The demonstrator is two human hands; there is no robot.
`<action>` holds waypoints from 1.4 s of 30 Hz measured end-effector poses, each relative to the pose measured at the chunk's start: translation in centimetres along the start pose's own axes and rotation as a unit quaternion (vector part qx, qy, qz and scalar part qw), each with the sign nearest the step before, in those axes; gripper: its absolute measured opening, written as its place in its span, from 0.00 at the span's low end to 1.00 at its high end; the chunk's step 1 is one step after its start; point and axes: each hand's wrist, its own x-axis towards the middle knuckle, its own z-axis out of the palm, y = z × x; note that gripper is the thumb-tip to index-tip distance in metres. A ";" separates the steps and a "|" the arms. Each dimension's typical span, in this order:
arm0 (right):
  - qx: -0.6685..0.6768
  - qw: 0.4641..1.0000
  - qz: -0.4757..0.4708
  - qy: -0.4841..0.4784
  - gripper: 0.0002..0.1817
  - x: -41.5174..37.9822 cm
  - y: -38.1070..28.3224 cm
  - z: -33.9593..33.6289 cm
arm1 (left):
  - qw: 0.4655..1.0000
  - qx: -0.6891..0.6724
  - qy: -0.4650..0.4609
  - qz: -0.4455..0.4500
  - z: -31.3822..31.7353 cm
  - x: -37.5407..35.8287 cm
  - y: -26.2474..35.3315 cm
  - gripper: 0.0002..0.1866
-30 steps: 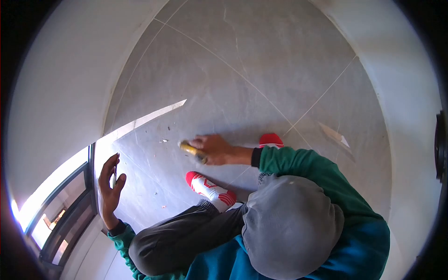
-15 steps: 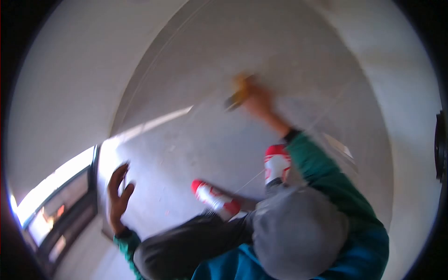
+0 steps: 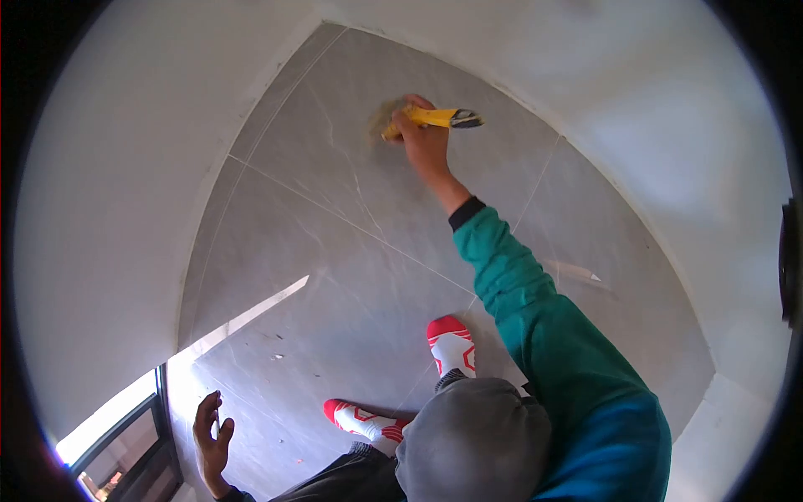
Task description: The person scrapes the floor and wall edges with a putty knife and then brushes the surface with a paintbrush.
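Observation:
My right hand (image 3: 425, 146) is closed around a yellow brush (image 3: 437, 117) with a dark end, low over the grey tiled floor (image 3: 335, 209). The brush's handle points right, and its pale bristles blur against the floor on the left. At the lower left, my left hand (image 3: 212, 443) is raised with its fingers curled, and a thin white stick (image 3: 216, 424) shows between fingers and thumb. That stick is too small to identify.
Pale walls meet at a corner beyond the floor. A dark-framed window or door (image 3: 125, 443) stands at the lower left. My feet in red and white socks (image 3: 454, 350) are on the tiles, with small bits of debris (image 3: 277, 357) left of them.
My right hand and the brush have moved up and left, toward the corner, and the brush has turned. My left hand sits lower in view. The view has shifted, with more of the corner visible.

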 end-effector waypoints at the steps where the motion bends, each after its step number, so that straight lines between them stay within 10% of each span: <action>1: 0.021 0.998 -0.051 -0.003 0.19 1.6 0.2 0.4 | 1.000 0.002 0.000 0.001 -0.1 0.0 0.2 0.32; 12: -0.125 0.945 -0.291 0.078 0.16 17.4 5.3 10.1 | 1.000 -0.007 -0.004 -0.025 -1.1 5.2 1.8 0.27; 15: -0.173 0.962 -0.202 0.055 0.15 20.5 6.0 9.0 | 0.999 0.013 -0.018 -0.024 -0.6 8.3 2.5 0.26; 19: -0.135 0.950 -0.258 0.109 0.14 18.4 8.4 0.9 | 0.998 0.039 -0.025 -0.030 -0.8 11.2 3.5 0.25; 22: -0.426 0.853 -0.179 0.243 0.11 7.8 5.4 -12.1 | 0.999 0.028 -0.001 -0.043 -2.4 10.9 4.7 0.25; 27: -0.229 0.852 -0.176 0.437 0.12 -0.8 -1.4 -20.7 | 0.997 0.016 0.081 -0.010 -6.0 7.9 8.6 0.25; 30: -0.238 0.911 -0.185 0.282 0.13 1.4 -1.0 -13.9 | 0.996 -0.013 0.079 0.041 -6.7 7.9 11.6 0.25; 31: -0.448 0.818 -0.271 0.239 0.13 3.5 -1.6 -9.9 | 0.996 -0.018 0.080 0.042 -6.4 8.7 13.4 0.26; 35: -0.156 0.984 -0.067 0.062 0.15 8.9 1.1 1.6 | 0.992 -0.051 0.006 0.114 -4.0 13.5 17.0 0.28; 42: -0.129 0.985 -0.112 -0.026 0.14 17.3 5.0 7.8 | 0.973 -0.012 -0.090 0.214 4.7 28.9 22.0 0.29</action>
